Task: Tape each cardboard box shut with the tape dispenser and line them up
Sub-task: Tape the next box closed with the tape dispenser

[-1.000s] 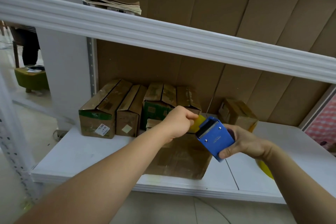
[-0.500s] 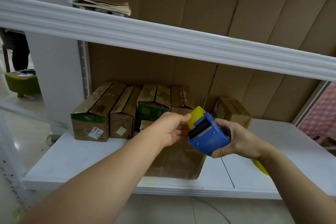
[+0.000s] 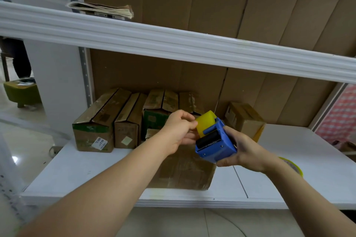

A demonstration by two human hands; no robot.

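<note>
So the right hand [image 3: 244, 150] is wrapped tight around the blue tape dispenser [image 3: 215, 145], centre-right of the frame, teeth facing the camera. The left hand [image 3: 181, 131] has its fingers [image 3: 189, 121] pinched at the yellow tape roll [image 3: 206, 122], probably hunting for the loose end, though I can't tell if they've got it. What matters: the box [image 3: 185, 169] to be taped sits right under both hands on the shelf [image 3: 92, 171], long side running away from the camera, so the tape should go down along that line.
</note>
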